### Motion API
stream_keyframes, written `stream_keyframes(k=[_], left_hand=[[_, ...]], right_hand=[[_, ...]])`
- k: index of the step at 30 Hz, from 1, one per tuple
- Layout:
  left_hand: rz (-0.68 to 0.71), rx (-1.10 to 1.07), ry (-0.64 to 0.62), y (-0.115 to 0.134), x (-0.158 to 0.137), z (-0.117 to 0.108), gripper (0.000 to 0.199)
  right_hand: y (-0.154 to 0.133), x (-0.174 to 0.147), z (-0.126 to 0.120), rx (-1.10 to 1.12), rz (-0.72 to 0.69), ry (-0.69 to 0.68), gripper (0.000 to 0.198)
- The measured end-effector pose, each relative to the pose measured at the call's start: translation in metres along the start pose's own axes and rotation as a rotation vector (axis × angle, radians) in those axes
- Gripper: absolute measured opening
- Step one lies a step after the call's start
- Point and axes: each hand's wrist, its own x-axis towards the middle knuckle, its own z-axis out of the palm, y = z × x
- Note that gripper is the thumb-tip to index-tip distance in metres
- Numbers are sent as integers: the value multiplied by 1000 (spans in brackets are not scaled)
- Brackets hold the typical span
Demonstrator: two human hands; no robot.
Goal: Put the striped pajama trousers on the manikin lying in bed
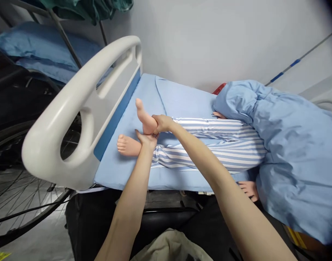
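Note:
A nursing manikin lies on the bed in blue-and-white striped trousers (217,154). Its far foot (145,119) points toes up, raised by both my hands. My right hand (163,123) wraps round the ankle from above, at the trouser cuff. Under the heel, my left hand (148,139) cups the same foot, with its thumb out to the side; its other fingers are partly hidden. The near foot (128,145) rests on the sheet, beside my left wrist. Part of a manikin hand (248,190) shows at the near edge.
A white footboard (53,119) rises at the left, close to the feet. A blue quilt (298,156) is bunched over the manikin's upper body. Left of the bed stands a wheelchair wheel (24,203). Blue pillows (46,45) lie behind the footboard. A wall (209,40) borders the far side.

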Motion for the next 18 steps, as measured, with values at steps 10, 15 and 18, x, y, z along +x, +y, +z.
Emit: stream_keyframes(k=[10,15,18], left_hand=[[-89,-38,21,8,-21,14,76],[-88,-36,24,7,-19,14,76],[-89,-50,47,6,-18,15,78]], right_hand=[[1,-99,-163,251,-155,254,53],[7,-176,-243,290,-105,403,51],[15,-216,-272,305,-110,517,44]])
